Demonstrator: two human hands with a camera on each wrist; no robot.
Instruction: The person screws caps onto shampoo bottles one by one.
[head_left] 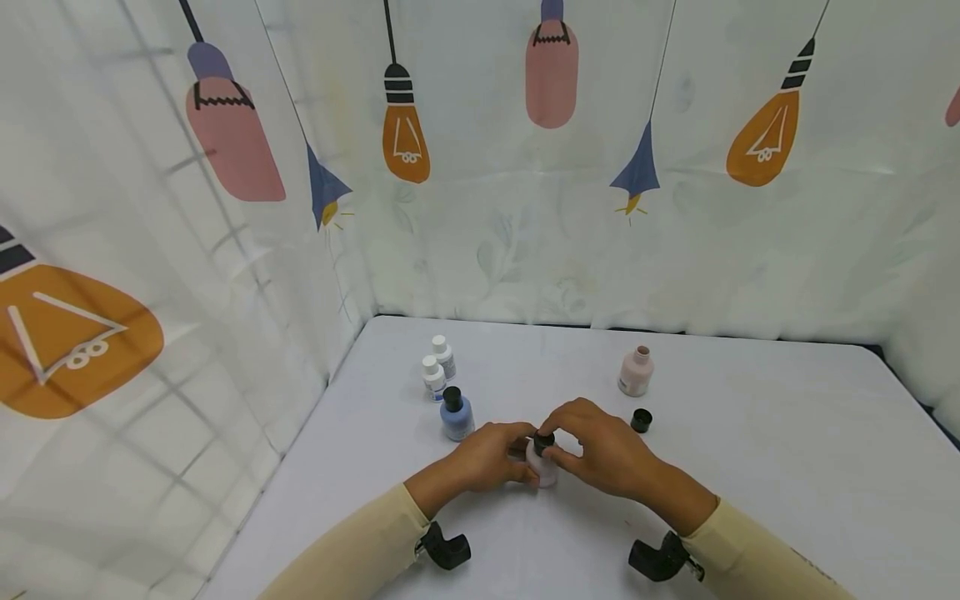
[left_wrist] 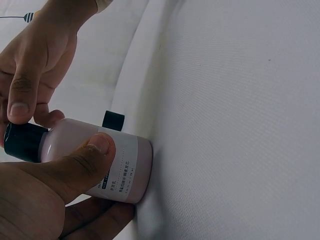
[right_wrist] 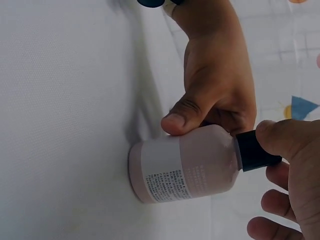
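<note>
A pale pink bottle (right_wrist: 207, 155) with a white printed label stands upright on the white table, near its middle in the head view. My left hand (head_left: 487, 458) grips its body, the thumb lying along the label in the left wrist view. On the bottle's neck sits a black cap (right_wrist: 252, 150). My right hand (head_left: 611, 454) pinches that cap between thumb and fingers, while other fingers stay off the bottle. Beyond the right hand lies a loose black cap (head_left: 641, 420), and behind it stands a second pink bottle (head_left: 636, 372) without a cap.
A blue bottle (head_left: 457, 415) with a black cap stands just beyond the left hand. Two small white bottles (head_left: 434, 377) stand close together behind it. Printed cloth walls (head_left: 480, 233) rise along the table's back and left edges.
</note>
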